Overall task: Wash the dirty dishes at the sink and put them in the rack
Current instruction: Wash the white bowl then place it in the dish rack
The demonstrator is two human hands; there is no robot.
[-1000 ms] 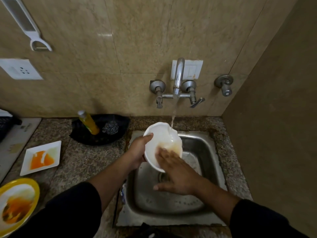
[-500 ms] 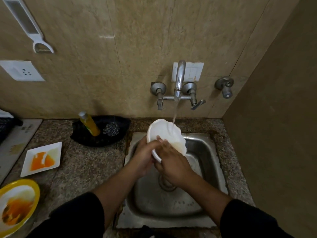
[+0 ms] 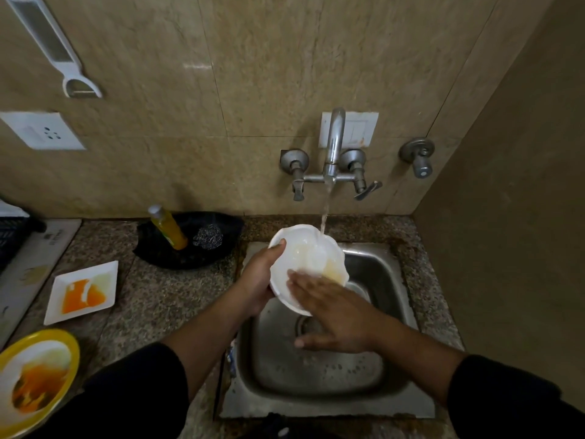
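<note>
White wavy-edged bowl (image 3: 304, 253) is up over the back-left part of the shiny steel sink (image 3: 384, 277), tipped so its inside faces the camera. Left hand (image 3: 258, 280) holds it by the left rim: thumb on the inside edge, other fingers behind, so that grip is clamped on the bowl. Right hand (image 3: 335, 315) is flat w/ fingers straight, fingertips touching the lower inside of the bowl; its grip is apart & holds nothing. A bit of yellowish stain shows inside the bowl by those fingertips. Water (image 3: 325, 213) runs from the silver wall tap (image 3: 334, 144) above the back of the sink & lands in the bowl near its top rim

Left of the sink, on the speckled stone tabletop (image 3: 158, 299): a black round dish (image 3: 177, 259) just beside the sink's back-left corner, w/ a yellow plastic bottle (image 3: 167, 228) leaning in it & a steel wool scrubber (image 3: 208, 236) next to the bottle. Farther left of the sink sits a white square plate (image 3: 82, 291) w/ orange food smears. Farthest left of the sink & nearer the camera is a yellow-rimmed round plate (image 3: 38, 378), also dirty w/ orange bits
</note>
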